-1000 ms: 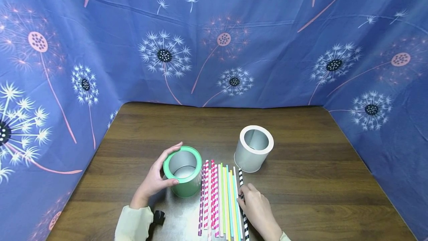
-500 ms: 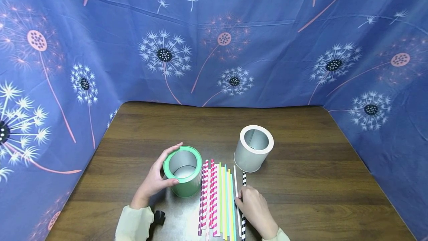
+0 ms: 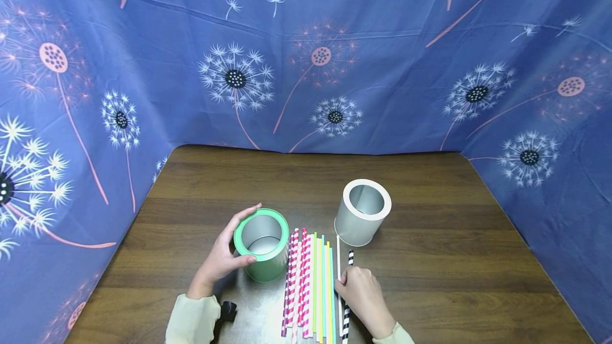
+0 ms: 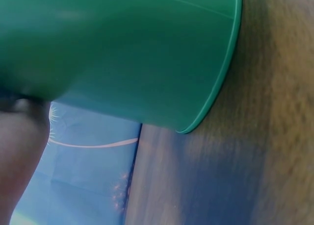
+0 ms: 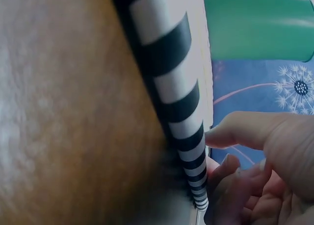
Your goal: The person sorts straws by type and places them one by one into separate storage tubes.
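My left hand (image 3: 223, 255) holds the green tin can (image 3: 265, 271) around its side, thumb at the near rim and fingers at the far rim. The can stands upright and its inside is bare metal. Close beside it lies a row of drinking straws (image 3: 306, 280), striped, dotted and plain. At the row's right end, my right hand (image 3: 364, 296) has thumb and curled fingers at a white straw (image 3: 338, 256). A black-and-white striped straw (image 3: 350, 259) passes partly under this hand; it looms large in the right wrist view, with the fingers (image 5: 230, 186) behind it.
Behind the right hand stands a white tin can (image 3: 358, 227), upright and open-topped. The wooden table (image 3: 444, 248) is walled at the back and sides by blue dandelion-print cloth (image 3: 397, 94). A black strap (image 3: 228, 310) shows near the left sleeve.
The white straw has shifted right, apart from the row. The striped black straw has slid toward me and its top lies farther right. My left hand and both cans stay put.
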